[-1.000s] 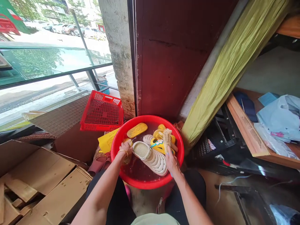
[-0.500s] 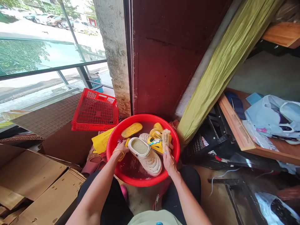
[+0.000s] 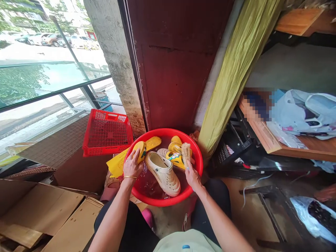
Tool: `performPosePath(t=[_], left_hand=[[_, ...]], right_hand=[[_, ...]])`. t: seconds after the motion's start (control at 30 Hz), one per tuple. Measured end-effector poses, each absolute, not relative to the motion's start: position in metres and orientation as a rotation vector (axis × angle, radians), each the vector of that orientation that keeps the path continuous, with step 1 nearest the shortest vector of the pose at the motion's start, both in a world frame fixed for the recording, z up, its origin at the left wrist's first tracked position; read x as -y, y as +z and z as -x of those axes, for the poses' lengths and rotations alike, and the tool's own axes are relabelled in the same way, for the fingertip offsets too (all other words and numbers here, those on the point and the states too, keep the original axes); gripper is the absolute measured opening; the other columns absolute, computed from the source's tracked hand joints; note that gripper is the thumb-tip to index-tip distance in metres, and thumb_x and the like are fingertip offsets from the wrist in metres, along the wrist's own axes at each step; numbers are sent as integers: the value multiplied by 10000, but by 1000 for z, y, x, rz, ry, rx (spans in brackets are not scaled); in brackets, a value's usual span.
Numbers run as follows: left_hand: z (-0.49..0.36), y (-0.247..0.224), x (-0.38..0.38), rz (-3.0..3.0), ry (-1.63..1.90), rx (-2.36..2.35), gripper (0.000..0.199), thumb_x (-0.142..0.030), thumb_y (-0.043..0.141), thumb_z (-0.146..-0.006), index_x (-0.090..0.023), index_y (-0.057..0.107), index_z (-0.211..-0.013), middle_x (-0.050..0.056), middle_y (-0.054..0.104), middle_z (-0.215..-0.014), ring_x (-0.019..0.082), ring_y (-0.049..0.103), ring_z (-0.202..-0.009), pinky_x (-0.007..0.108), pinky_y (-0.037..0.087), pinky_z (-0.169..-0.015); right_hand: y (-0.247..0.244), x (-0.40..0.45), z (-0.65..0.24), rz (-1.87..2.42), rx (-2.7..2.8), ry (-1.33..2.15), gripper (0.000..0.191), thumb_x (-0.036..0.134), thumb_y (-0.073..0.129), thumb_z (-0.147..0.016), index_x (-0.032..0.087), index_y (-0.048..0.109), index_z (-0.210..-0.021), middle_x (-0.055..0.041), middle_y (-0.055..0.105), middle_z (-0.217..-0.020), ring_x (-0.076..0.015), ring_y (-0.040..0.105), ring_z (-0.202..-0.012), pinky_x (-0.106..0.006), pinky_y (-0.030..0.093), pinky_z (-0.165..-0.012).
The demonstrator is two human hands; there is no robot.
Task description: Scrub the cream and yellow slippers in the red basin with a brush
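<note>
A red basin (image 3: 163, 202) of dark water stands between my knees. At its left side my left hand (image 3: 132, 165) grips a yellow sandal (image 3: 140, 150), raised above the water. My right hand (image 3: 192, 176) is closed around the handle of a scrub brush (image 3: 186, 153), bristles up, over the basin's right part. Between both hands floats a cream clog (image 3: 166, 176), its opening toward the back left. Behind it lie a yellow clog (image 3: 176, 159) with a coloured decoration and other yellow footwear. A yellow sole (image 3: 153, 142) rests near the back rim.
Left of the basin are a red plastic crate (image 3: 107, 134), a yellow sheet (image 3: 115, 163) and cardboard boxes (image 3: 70, 224). A dark red door (image 3: 175, 77) and a yellow-green curtain (image 3: 228, 84) stand behind. Plastic bags (image 3: 304, 112) lie on a wooden shelf at right.
My left hand has lifted the yellow sandal up out of the water at the left. The cream clog has turned slightly. My right hand still holds the brush, and the view has shifted.
</note>
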State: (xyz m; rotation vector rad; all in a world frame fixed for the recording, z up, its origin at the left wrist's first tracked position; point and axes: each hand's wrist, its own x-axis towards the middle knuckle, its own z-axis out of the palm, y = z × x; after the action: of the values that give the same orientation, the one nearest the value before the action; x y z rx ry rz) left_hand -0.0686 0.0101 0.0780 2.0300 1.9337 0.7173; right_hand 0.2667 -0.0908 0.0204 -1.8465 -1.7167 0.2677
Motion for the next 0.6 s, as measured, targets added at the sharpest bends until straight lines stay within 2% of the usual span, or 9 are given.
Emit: performPosePath(t=[0.1,0.17,0.27,0.33,0.47,0.6], left_hand=[[65,84,-12,-1873,919,-1865,783,-260,616,-840,-248,386,-1589,78,414,-1636,294,394,-1497,412,346,-1226],[62,87,-14,-1653,1072,-1740,820,-297,644,-808,-250,385,-1584,72,530,-1550,310,486,-1428,438,411,-1183],[52,90,-11,-1298,1227,-1436,896,-372,722,-725,-185,422,-1547,99,677,-1362,333,637,-1248,440,534,-1047],[41,88,-5,-1142,1245,-1266,873,-436,741,-706,-163,480,-1493,113,710,-1294,336,676,-1177,424,575,-971],[14,72,11,-1065,1146,-1113,840,-466,766,-681,-208,531,-1445,85,731,-1242,303,707,-1101,391,597,-902],[-1,57,19,-1114,1038,-1088,842,-410,827,-611,-169,591,-1383,83,762,-1122,298,719,-1022,372,595,-858]], right_hand=[[20,93,-267,1840,1709,270,596,200,356,-1010,104,354,-1598,-184,646,-1414,-259,683,-1224,-382,555,-1026],[20,94,-267,1850,1692,275,603,190,372,-1002,129,357,-1602,-167,673,-1383,-253,697,-1200,-380,561,-1019],[25,93,-264,1830,1648,308,604,184,399,-983,152,396,-1586,-148,689,-1364,-248,706,-1181,-376,568,-1016],[34,94,-256,1787,1618,344,590,203,405,-982,158,431,-1570,-142,684,-1373,-248,701,-1188,-370,571,-1016],[62,100,-223,1602,1797,415,582,246,430,-989,205,458,-1569,-120,688,-1369,-253,699,-1176,-362,568,-1015],[90,89,-199,1654,2118,362,614,227,498,-960,330,468,-1565,-93,787,-1100,-255,755,-918,-367,595,-890]])
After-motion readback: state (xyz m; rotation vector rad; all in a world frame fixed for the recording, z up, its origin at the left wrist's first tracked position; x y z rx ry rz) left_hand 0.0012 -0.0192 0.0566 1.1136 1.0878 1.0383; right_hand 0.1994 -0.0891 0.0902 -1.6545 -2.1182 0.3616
